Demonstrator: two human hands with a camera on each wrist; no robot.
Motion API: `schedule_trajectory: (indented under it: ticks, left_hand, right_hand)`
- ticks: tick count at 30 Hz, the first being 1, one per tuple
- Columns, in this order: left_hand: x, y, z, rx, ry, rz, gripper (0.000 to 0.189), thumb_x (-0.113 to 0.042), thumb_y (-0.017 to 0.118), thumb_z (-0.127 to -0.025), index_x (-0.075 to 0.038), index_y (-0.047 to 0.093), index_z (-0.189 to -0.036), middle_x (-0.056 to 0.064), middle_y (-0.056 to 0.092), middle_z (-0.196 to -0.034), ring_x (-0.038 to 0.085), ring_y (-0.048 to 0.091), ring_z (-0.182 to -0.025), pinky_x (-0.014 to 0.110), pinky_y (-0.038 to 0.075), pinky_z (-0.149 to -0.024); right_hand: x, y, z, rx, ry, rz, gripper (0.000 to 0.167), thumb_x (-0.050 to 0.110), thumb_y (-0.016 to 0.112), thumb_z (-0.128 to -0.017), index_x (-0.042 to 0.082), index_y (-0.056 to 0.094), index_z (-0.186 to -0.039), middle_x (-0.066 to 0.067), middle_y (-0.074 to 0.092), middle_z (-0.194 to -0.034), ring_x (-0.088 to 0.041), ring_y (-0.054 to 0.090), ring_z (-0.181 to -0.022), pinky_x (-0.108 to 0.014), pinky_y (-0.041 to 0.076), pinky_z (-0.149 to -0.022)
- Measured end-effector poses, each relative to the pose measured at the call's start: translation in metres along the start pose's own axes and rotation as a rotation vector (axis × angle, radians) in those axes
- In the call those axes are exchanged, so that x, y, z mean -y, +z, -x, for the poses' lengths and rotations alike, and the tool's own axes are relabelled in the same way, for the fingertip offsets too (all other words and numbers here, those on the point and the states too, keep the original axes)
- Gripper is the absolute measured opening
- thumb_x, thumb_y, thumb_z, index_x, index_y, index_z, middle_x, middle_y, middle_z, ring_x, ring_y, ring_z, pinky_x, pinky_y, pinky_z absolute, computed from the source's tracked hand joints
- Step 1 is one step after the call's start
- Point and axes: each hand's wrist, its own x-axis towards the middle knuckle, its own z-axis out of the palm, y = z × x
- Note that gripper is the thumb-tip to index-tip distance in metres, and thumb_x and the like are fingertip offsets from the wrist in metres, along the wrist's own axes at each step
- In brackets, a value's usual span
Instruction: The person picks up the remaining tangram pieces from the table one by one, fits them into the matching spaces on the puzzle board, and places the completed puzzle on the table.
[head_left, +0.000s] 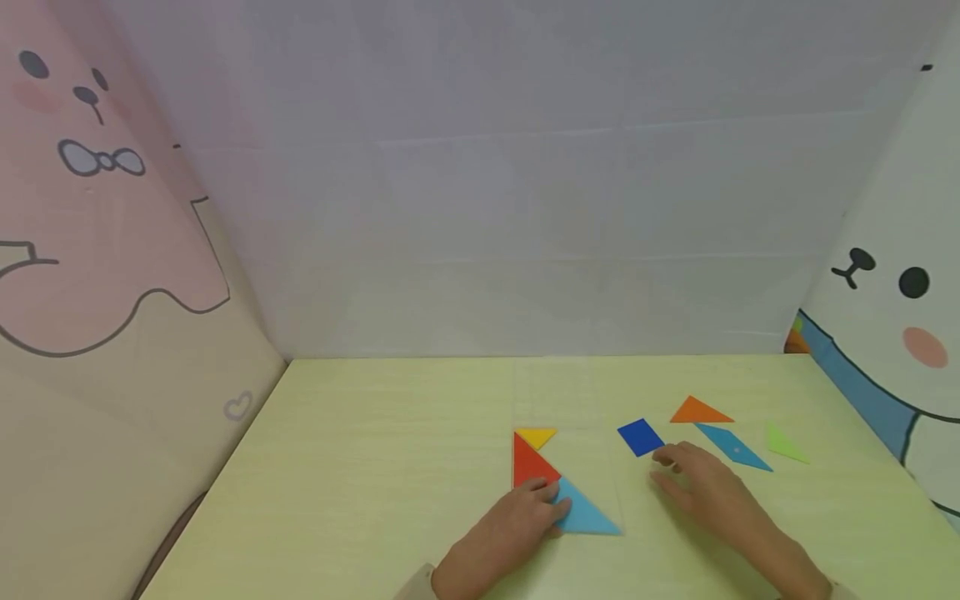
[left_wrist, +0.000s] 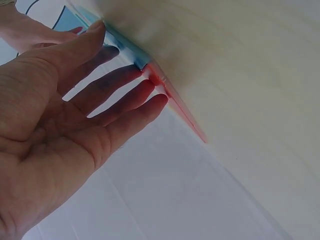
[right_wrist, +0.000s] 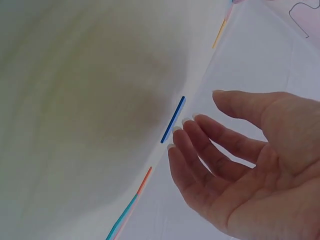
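Head view: your left hand (head_left: pixel 517 518) rested over the seam where the red tangram triangle (head_left: pixel 529 462) met the light-blue triangle (head_left: pixel 588 514), its nearly straight fingers (left_wrist: pixel 142 115) touching both pieces but grasping neither; this light pressure probably served to keep the joined edges aligned on the surface (head_left: pixel 360 467). The yellow triangle (head_left: pixel 537 437) lay along the red one's slanted edge, presumably placed to fit that side. Your right hand (head_left: pixel 707 487) hovered just beside the dark-blue square (head_left: pixel 641 437), its fingers (right_wrist: pixel 182 170) relaxed, slightly bent and holding nothing; the thumb stood apart, a posture suited to thin pieces. Beyond it lay the orange triangle (head_left: pixel 697 412), the blue parallelogram (head_left: pixel 731 446) at its lower edge and, separately, the light-green triangle (head_left: pixel 783 444), seemingly spread so that each could be picked out singly.
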Motion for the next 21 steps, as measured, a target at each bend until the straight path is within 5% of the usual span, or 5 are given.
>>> schedule_trajectory:
  ticks: [9,21]
  left_hand:
    - [0.0,0.0,-0.001,-0.001,0.0,0.017,0.038,-0.029,0.07,-0.098,-0.018,0.069,-0.134,-0.002,0.066,-0.129,0.014,0.058,-0.12,0.02,0.048,-0.101]
    - [-0.001,0.0,0.0,-0.005,0.002,0.0,0.037,-0.03,0.069,-0.099,-0.018,0.07,-0.134,-0.003,0.066,-0.128,0.013,0.058,-0.118,0.019,0.048,-0.1]
  right_hand:
    - [-0.012,-0.008,-0.004,0.007,0.081,-0.023,0.028,0.018,0.075,-0.094,-0.002,0.071,-0.114,-0.01,0.072,-0.103,-0.03,0.067,-0.092,-0.051,0.057,-0.078]
    - [-0.031,-0.015,-0.006,-0.087,0.06,-0.009,0.025,0.013,0.076,-0.092,-0.006,0.07,-0.106,-0.017,0.072,-0.097,-0.036,0.068,-0.088,-0.055,0.056,-0.077]
